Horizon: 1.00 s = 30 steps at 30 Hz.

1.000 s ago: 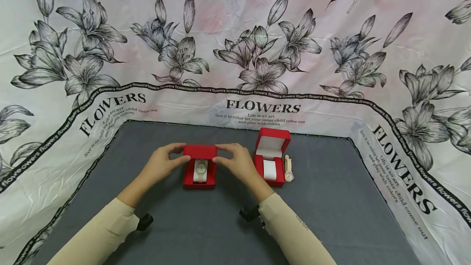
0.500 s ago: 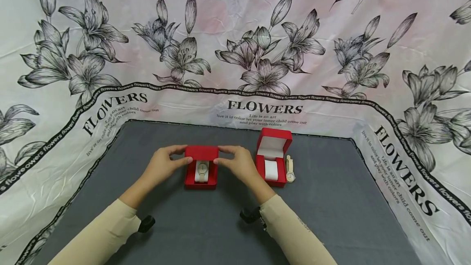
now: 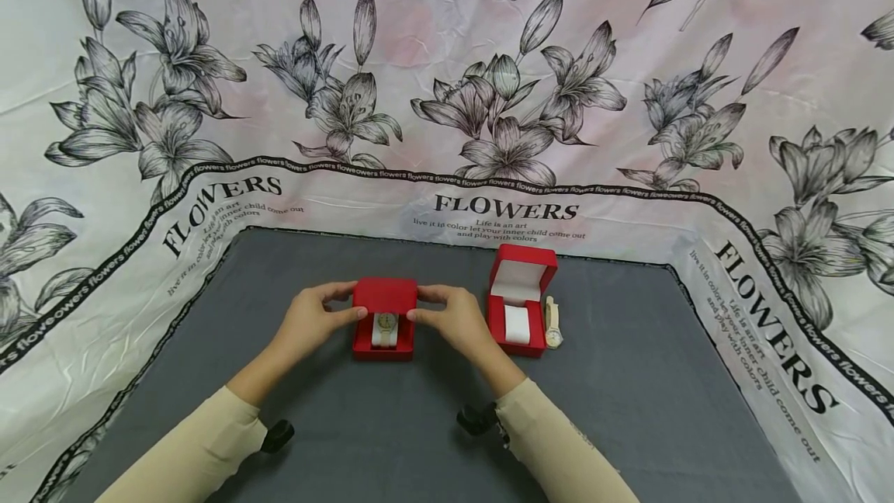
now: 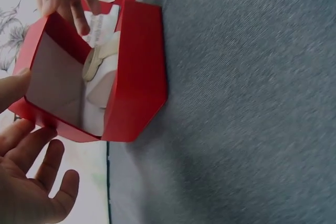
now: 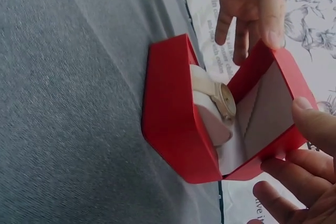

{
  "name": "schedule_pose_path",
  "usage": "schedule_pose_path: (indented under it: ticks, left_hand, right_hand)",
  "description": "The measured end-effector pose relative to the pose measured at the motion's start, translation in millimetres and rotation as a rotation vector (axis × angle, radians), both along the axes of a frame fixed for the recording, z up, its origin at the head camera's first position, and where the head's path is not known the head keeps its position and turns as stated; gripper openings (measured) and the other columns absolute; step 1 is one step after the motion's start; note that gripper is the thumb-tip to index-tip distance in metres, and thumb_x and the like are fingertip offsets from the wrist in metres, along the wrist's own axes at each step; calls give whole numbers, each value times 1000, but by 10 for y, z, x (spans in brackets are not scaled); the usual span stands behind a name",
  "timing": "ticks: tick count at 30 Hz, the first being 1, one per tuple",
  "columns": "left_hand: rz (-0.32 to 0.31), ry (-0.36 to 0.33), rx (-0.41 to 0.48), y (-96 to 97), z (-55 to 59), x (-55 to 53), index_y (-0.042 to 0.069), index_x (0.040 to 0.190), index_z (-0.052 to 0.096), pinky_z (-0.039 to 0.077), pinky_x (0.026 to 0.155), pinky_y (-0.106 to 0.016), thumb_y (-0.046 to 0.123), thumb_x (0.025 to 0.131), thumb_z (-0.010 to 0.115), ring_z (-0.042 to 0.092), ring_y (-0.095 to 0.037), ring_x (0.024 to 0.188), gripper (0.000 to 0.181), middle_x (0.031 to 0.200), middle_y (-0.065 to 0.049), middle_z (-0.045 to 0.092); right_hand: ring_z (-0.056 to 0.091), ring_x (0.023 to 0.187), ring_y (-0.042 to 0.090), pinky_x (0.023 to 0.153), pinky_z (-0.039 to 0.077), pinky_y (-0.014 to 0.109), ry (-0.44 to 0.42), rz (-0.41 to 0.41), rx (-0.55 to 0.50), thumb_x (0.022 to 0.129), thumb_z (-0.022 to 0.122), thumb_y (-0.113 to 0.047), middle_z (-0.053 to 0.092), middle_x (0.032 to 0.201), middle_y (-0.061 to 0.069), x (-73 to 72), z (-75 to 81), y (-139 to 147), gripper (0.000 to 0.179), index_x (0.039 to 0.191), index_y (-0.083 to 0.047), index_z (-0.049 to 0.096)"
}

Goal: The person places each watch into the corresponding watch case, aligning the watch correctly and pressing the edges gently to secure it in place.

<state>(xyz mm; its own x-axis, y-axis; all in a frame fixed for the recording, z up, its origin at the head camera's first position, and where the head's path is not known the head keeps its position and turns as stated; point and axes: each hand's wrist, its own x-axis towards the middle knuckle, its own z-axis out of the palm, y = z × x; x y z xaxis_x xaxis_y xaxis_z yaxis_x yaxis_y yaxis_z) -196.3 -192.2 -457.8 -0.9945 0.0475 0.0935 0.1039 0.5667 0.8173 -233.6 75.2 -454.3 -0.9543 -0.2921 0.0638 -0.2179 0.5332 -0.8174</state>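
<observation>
A small red watch box sits on the grey cloth, its lid tilted forward and part-way down. Inside, a pale-strapped wristwatch is wrapped round a white cushion. My left hand pinches the lid's left edge between thumb and fingers. On the opposite edge, my right hand pinches it the same way. Both wrist views show a gap between lid and base, with the watch face visible in it.
To the right stands a second red box, lid raised, holding a white cushion without a watch. Another wristwatch lies against its right side. Behind rises a white flower-printed cloth bordering the grey surface.
The lid has come down a little at its front edge, covering more of the cushion's top. Both hands have kept their grip and moved with it. The head view has shifted slightly.
</observation>
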Motion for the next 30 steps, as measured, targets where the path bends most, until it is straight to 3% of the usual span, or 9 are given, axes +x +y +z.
schedule_pose_path:
  ticks: [9, 18, 30]
  left_hand:
    - [40, -64, 97, 32, -62, 57, 14, 140, 63, 50, 99, -53, 37, 88, 82, 59, -31, 123, 60, 134, -10, 67]
    - [62, -68, 99, 49, -103, 109, 14, 139, 65, 50, 99, -53, 35, 86, 84, 58, -32, 125, 60, 136, -10, 66]
    - [67, -54, 116, 60, -132, 197, 13, 138, 66, 53, 87, -38, 31, 86, 85, 58, -35, 122, 58, 135, -11, 67]
  right_hand:
    - [62, 127, 21, 105, 49, 50, 12, 8, -49, 85, 85, -31, 72, 129, 1, 52, -60, 5, 53, 133, -15, 70]
    - [62, 127, 21, 105, 50, 50, 4, -13, -87, 85, 85, -29, 73, 127, 0, 144, -114, -4, 52, 133, -17, 70]
    - [62, 128, 20, 108, 47, 48, 15, -45, -149, 84, 86, -23, 72, 128, 1, 271, -224, -27, 52, 133, -16, 71]
